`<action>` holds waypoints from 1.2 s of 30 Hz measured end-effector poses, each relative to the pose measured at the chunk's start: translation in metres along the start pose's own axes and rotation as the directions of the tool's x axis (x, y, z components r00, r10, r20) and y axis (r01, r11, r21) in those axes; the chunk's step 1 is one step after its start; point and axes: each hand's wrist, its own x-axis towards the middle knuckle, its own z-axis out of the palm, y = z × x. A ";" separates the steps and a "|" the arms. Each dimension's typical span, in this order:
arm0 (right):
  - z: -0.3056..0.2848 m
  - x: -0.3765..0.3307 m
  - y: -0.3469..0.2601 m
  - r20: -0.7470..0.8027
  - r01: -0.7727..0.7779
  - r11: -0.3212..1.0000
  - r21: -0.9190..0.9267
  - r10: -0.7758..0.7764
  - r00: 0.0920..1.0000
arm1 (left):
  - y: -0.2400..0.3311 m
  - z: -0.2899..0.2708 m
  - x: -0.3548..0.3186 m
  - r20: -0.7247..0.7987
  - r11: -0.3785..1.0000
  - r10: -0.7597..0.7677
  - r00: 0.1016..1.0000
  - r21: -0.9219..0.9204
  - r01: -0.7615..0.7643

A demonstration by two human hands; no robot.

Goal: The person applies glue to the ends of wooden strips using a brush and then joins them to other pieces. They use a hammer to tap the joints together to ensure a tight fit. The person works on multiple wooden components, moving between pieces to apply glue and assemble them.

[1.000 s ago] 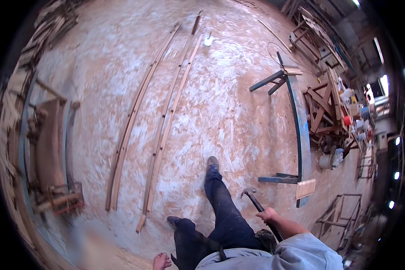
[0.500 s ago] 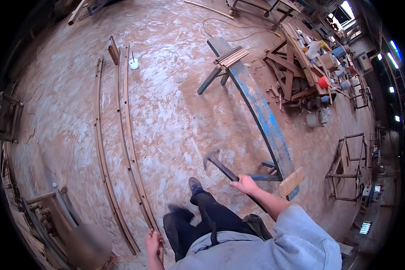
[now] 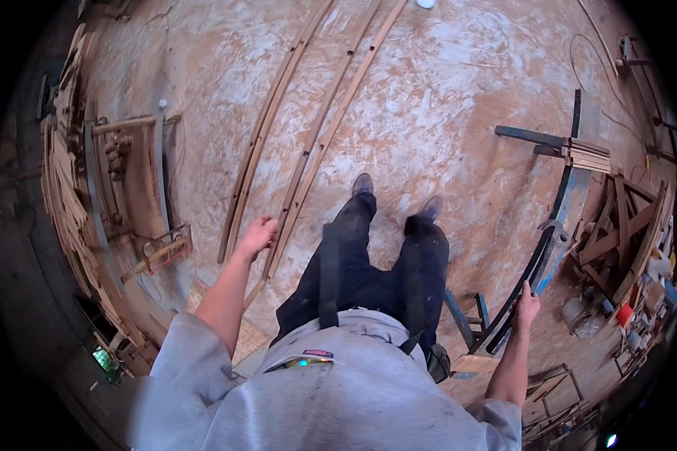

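Note:
My right hand point(image 3: 529, 307) is closed round the handle of a claw hammer point(image 3: 555, 228). Its metal head points away from me, over the blue-painted wooden bench point(image 3: 577, 197) on the right. My left hand point(image 3: 259, 234) hangs in front of my body, its fingers curled in. Whether anything small lies inside them is hidden. Just beyond and beside this hand, long wooden strips point(image 3: 306, 153) with dark notches lie on the floor. The hand looks raised above them, and I see no grip on them.
Short wooden pieces point(image 3: 588, 156) are stacked across the far end of the bench. Brown timber supports point(image 3: 617, 225) and a cluttered worktable stand farther right. On the left are a wooden frame point(image 3: 128, 120) and a pile of boards point(image 3: 64, 203). A white container point(image 3: 426, 3) sits at the far edge.
My view and body have turned left, so the strips now lie ahead and the bench at the right. The hammer has swung out to my right side, still in my right hand.

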 end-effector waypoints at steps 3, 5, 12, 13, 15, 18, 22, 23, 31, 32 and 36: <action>-0.002 0.029 -0.034 0.063 -0.015 0.998 0.068 0.011 0.998 | 0.005 -0.026 0.013 0.001 0.998 -0.003 1.000 0.068 0.003; -0.002 0.075 -0.025 -0.033 0.032 0.993 -0.116 -0.036 0.999 | 0.036 -0.003 -0.001 -0.127 0.999 -0.042 0.991 0.007 0.043; -0.002 0.166 -0.049 -0.015 -0.013 0.976 -0.218 0.010 1.000 | 0.160 0.138 0.043 -0.065 0.997 -0.004 0.998 0.074 0.009; -0.010 0.181 -0.054 0.015 0.000 0.973 -0.231 0.003 1.000 | 0.201 0.200 0.038 -0.059 0.973 0.077 0.995 0.220 -0.062; -0.015 0.183 -0.064 0.029 0.021 0.957 -0.289 -0.013 0.999 | 0.268 0.285 0.049 0.159 0.871 0.256 0.953 0.389 -0.299; -0.019 0.201 -0.049 0.064 0.122 0.932 -0.341 -0.106 0.992 | 0.364 0.427 0.043 0.389 0.539 0.516 0.763 0.545 -0.642; -0.023 0.214 -0.043 0.100 0.147 0.928 -0.343 -0.120 0.988 | 0.455 0.584 0.021 0.559 0.215 0.691 0.457 0.446 -0.869; -0.024 0.217 -0.040 0.097 0.172 0.923 -0.345 -0.147 0.984 | 0.471 0.616 0.023 0.589 0.079 0.727 0.353 0.440 -0.895; -0.042 0.189 -0.045 0.037 0.133 0.988 -0.077 -0.130 0.991 | 0.508 0.753 0.044 0.666 0.190 0.495 0.558 0.544 -0.817; -0.043 0.186 -0.050 0.088 0.096 0.994 -0.052 -0.092 0.992 | 0.512 0.751 0.042 0.664 0.152 0.526 0.532 0.542 -0.827; -0.040 0.167 -0.058 0.119 0.133 0.989 -0.059 -0.125 0.985 | 0.535 0.731 0.018 0.663 0.068 0.538 0.521 0.582 -0.810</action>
